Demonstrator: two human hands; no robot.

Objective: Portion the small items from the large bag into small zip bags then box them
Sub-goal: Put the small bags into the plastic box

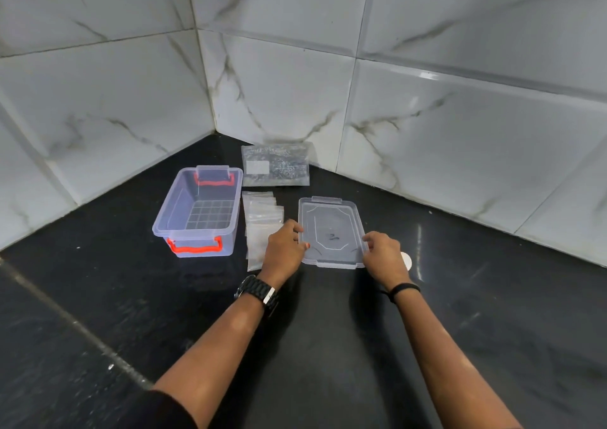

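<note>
A clear plastic lid (331, 229) lies flat on the black counter. My left hand (285, 250) grips its left edge and my right hand (385, 257) grips its right edge. To the left stands an open clear box (197, 211) with orange latches, nothing inside it. Between box and lid lies a row of several small empty zip bags (261, 218), partly under my left hand. Behind them, against the wall, leans the large bag (275, 165) of small dark items with a white label.
White marble-tiled walls meet in a corner behind the objects. The black counter (328, 346) stretches toward me. A small white round disc (406, 260) peeks out beside my right hand.
</note>
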